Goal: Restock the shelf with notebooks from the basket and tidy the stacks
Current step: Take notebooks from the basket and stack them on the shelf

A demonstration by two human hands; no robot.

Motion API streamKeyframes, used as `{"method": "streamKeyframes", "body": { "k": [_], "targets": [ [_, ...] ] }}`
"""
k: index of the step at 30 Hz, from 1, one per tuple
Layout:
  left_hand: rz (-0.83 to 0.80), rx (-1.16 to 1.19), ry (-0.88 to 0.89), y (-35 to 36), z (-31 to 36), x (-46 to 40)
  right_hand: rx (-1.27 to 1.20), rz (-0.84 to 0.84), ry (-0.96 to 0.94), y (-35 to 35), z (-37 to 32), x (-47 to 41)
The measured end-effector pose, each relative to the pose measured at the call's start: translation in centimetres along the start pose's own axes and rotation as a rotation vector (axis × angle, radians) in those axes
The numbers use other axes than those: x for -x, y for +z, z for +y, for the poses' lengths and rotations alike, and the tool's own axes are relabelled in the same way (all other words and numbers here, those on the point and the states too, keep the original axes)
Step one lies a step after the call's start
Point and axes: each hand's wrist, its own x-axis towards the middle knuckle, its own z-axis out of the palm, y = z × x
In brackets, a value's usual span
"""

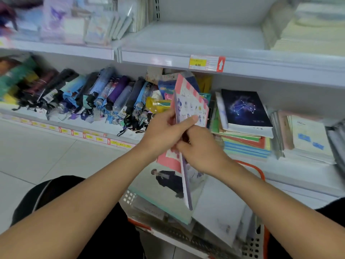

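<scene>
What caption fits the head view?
Both hands hold notebooks above the basket, before the shelf.

Yellow price tag (198, 63) on upper shelf edge (261, 69) — "6.00", other labels and notebook covers too blurred to read

The white metal lower shelf (104, 126) is carrying a row of folded umbrellas (104, 92) on its left and, on its right, a colourful notebook stack (244, 141) topped by a dark-blue constellation-cover notebook (244, 107).
</scene>
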Motion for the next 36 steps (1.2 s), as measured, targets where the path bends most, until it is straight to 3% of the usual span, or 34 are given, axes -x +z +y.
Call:
{"method": "streamKeyframes", "body": {
  "k": [4, 8, 11, 13, 17, 19, 23, 25, 29, 36],
  "targets": [
    [0.163, 0.003, 0.124, -1.0, -1.1, -0.1, -0.186, -0.158, -0.009, 0.0, 1.2, -0.8],
    [0.119, 0.139, 0.269, -6.6, 0.1, -0.8, -0.201, 0.160, 0.171, -1.7, 4.2, -1.7],
    [0.127, 0.267, 0.294, -10.0, 1.0, -0.7, -0.587, 0.063, 0.198, -2.2, 4.1, -2.1],
    [0.231, 0.347, 0.256, -10.7, 1.5, -0.8, -0.796, -0.016, 0.142, -2.1, 2.4, -1.6],
    [0.397, 0.525, 0.162, -10.3, 3.6, -2.3, -0.726, 0.201, -0.007, -2.8, -1.3, -1.6],
    [0.365, 0.526, 0.106, -10.9, 5.3, -4.0, -0.762, 0.284, 0.023, -4.1, -2.7, -2.9],
    [0.100, 0.281, 0.040, -13.1, 9.6, -6.8, -0.905, 0.268, 0.215, -9.2, -5.1, -8.1],
    [0.026, 0.406, 0.031, -13.4, 10.8, -7.9, -1.004, 0.222, 0.362, -12.2, -6.2, -11.4],
    [0.005, 0.830, 0.053, -13.5, 9.8, -10.1, -1.133, 0.231, 0.396, -15.6, -7.2, -17.6],
    [0.124, 0.489, 0.064, -13.1, 5.6, -13.0, -0.811, 0.242, 0.529, -15.1, -5.1, -25.9]
  ]
}}
